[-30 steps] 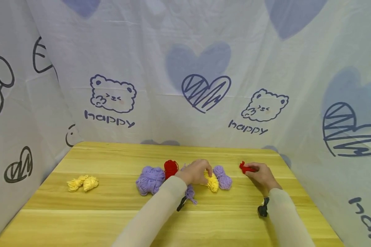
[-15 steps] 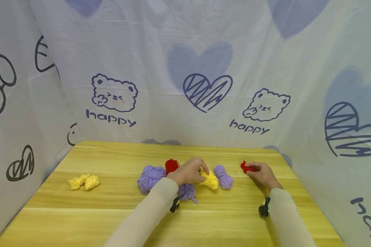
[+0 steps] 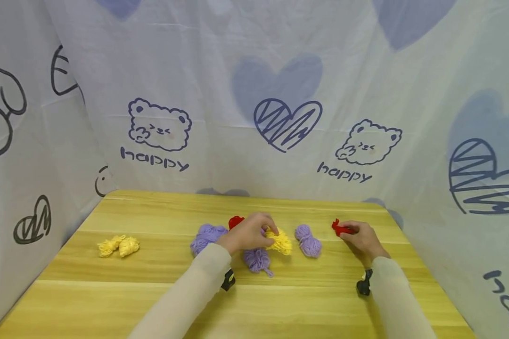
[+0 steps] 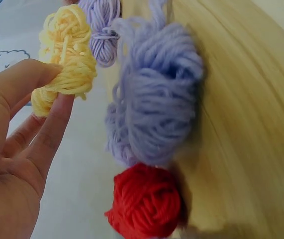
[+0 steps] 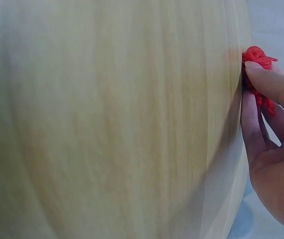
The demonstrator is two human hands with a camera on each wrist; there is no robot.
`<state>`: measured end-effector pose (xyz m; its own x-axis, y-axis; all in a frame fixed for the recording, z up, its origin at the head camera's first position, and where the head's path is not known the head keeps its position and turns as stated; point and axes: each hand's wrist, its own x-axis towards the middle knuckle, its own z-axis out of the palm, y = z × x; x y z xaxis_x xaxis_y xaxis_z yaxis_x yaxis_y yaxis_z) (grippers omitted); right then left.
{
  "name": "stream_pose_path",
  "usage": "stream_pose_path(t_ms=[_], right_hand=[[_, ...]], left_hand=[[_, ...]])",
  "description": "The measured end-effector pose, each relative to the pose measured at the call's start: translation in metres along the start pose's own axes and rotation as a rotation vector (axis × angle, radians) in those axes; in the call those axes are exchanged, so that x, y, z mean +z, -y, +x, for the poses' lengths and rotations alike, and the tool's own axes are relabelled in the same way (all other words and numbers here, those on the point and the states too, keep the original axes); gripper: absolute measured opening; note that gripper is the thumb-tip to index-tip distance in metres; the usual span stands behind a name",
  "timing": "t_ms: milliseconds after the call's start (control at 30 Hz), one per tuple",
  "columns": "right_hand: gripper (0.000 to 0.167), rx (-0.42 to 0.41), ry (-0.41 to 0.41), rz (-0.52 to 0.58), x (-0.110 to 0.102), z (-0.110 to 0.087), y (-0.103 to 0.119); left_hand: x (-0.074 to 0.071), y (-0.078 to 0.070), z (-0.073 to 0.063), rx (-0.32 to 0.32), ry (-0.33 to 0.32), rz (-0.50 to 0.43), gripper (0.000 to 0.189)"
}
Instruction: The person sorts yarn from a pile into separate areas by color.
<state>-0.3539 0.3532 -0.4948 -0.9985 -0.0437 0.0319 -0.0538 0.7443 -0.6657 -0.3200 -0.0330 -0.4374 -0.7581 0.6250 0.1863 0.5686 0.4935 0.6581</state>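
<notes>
My left hand [image 3: 249, 232] pinches a yellow yarn bundle [image 3: 281, 242] between thumb and fingers; the left wrist view shows this yellow bundle [image 4: 71, 55] gripped at its lower part. Below and beside that hand lie a purple yarn bundle [image 3: 257, 260] and a red yarn ball [image 3: 236, 221], partly covered by the hand in the head view. At the right of the table my right hand [image 3: 366, 239] holds a small red yarn bundle [image 3: 337, 229] between thumb and fingers, close over the wood. In the right wrist view the red bundle [image 5: 257, 57] shows beyond the thumb.
A larger purple yarn bundle [image 3: 205, 237] lies left of the left hand, partly behind the sleeve. Another purple bundle [image 3: 308, 241] sits between the hands. Two joined yellow bundles [image 3: 119, 246] rest at the table's left. A printed white curtain [image 3: 220, 155] hangs behind the wooden table [image 3: 280, 306].
My left hand has moved left with the yellow yarn bundle, away from the purple bundle at its right. The right hand stays in place with the red bundle.
</notes>
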Motion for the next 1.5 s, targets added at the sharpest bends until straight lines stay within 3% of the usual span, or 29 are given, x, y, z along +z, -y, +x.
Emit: stream_pose_path(t_ms=[467,800,1033,1500], right_hand=[[0.034,0.029,-0.020,-0.004,0.001,0.000,0.001],[0.035,0.063,-0.024,0.001,0.002,0.001,0.002],[0.034,0.040,-0.030,-0.006,0.001,0.001,0.000],[0.035,0.037,-0.021,0.004,0.000,-0.001,0.001]], left_hand=[[-0.014,0.008,-0.023,0.075,-0.100,0.004,0.013],[-0.023,0.005,-0.032,0.045,-0.099,-0.051,0.015],[-0.027,0.009,-0.040,0.043,-0.144,-0.018,0.015],[-0.040,0.019,-0.056,-0.001,-0.213,-0.050,0.016]])
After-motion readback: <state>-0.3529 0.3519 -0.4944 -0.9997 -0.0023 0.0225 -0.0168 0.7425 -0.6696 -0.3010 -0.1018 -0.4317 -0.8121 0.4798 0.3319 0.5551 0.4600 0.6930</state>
